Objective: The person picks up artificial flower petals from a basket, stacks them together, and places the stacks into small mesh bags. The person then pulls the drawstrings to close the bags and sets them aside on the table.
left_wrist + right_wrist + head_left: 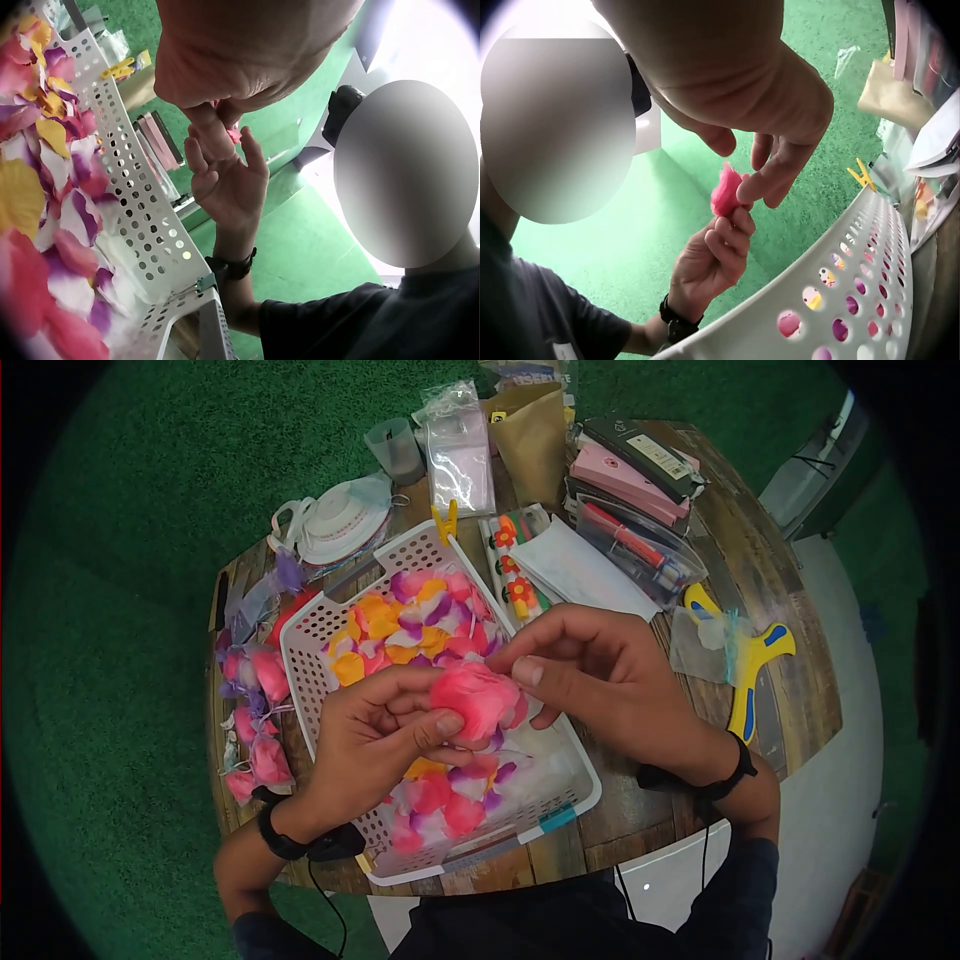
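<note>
Left hand (pixel 375 735) clamps a bunch of pink petals (pixel 478 700) between thumb and fingers, held up over the basket. Right hand (pixel 620 680) meets the bunch's edge — index fingertip at the petals, thumb apart from the fingers, no pinch on it.

Below: white basket (pixel 310 635), perforated walls, loose petals (pixel 380 620) inside in pink, orange, purple and white. It sits on a wooden table (pixel 630 800). Small pink bags (pixel 268 760) left of it, yellow-and-blue tool (pixel 765 650) to the right.

Yellow clip (pixel 446 522) on the basket's far rim, white paper (pixel 585 572) just beside. Far end — plastic cup (pixel 397 452), brown bag (pixel 530 445), stacked boxes (pixel 640 460). Green floor (pixel 130 610) beyond.
</note>
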`<state>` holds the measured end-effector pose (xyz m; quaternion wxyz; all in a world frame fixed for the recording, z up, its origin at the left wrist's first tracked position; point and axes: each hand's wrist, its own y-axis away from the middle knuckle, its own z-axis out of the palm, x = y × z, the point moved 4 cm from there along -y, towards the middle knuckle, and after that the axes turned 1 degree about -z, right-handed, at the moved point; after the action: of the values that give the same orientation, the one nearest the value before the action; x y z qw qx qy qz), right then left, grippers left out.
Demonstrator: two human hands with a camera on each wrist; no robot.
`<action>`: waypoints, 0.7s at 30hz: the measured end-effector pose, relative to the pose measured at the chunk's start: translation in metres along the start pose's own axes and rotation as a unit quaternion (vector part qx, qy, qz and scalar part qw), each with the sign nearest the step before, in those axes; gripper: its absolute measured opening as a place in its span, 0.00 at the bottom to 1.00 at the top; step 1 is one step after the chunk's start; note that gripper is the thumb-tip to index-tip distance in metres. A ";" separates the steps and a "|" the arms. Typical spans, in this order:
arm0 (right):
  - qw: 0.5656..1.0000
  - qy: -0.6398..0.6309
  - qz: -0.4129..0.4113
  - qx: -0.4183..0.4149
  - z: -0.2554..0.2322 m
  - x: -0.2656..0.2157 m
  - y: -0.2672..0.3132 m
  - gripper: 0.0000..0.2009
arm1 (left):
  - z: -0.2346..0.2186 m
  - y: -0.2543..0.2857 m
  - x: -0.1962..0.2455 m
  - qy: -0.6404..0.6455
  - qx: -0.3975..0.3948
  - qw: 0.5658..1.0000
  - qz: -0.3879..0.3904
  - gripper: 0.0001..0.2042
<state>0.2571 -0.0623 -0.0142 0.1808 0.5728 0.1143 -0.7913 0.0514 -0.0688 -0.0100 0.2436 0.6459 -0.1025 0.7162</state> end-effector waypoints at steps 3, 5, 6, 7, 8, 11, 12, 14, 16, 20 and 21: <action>0.999 -0.027 0.033 -0.006 0.005 -0.005 0.001 0.10 | -0.001 0.000 -0.001 -0.002 0.007 1.000 0.000 0.17; 0.999 -0.022 0.039 -0.008 0.004 -0.005 0.001 0.10 | -0.003 0.000 -0.003 -0.003 0.010 1.000 -0.004 0.17; 0.999 -0.017 0.046 -0.011 0.004 -0.004 0.001 0.09 | -0.004 0.000 -0.005 0.002 0.014 1.000 -0.004 0.17; 0.999 -0.018 0.046 -0.011 0.003 -0.001 0.001 0.09 | -0.005 0.000 -0.006 0.007 0.018 1.000 -0.003 0.17; 0.999 -0.016 0.031 -0.008 0.003 0.001 0.000 0.08 | -0.005 0.000 -0.006 0.007 0.017 1.000 -0.004 0.17; 1.000 -0.013 0.015 -0.002 0.003 0.003 -0.001 0.07 | -0.002 0.000 -0.006 0.015 0.019 1.000 -0.018 0.17; 1.000 -0.011 0.012 0.000 0.002 0.003 -0.001 0.07 | -0.001 0.000 -0.005 0.021 0.016 0.999 -0.023 0.17; 1.000 -0.009 0.016 -0.004 0.000 0.005 -0.001 0.08 | -0.001 -0.001 -0.007 0.026 0.012 0.999 -0.029 0.17; 1.000 -0.007 0.019 -0.008 0.000 0.007 -0.001 0.09 | -0.003 -0.001 -0.009 0.036 0.017 0.999 -0.021 0.18; 1.000 0.027 -0.003 -0.009 0.002 0.007 -0.001 0.07 | -0.001 -0.002 -0.003 0.002 0.014 1.000 -0.024 0.18; 0.999 0.044 -0.006 -0.005 0.003 0.007 0.000 0.07 | 0.000 -0.002 -0.003 0.001 0.015 1.000 -0.027 0.18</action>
<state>0.2528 -0.0640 -0.0196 0.1736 0.6055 0.1299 -0.7657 0.0524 -0.0673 -0.0130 0.2529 0.6510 -0.0742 0.7119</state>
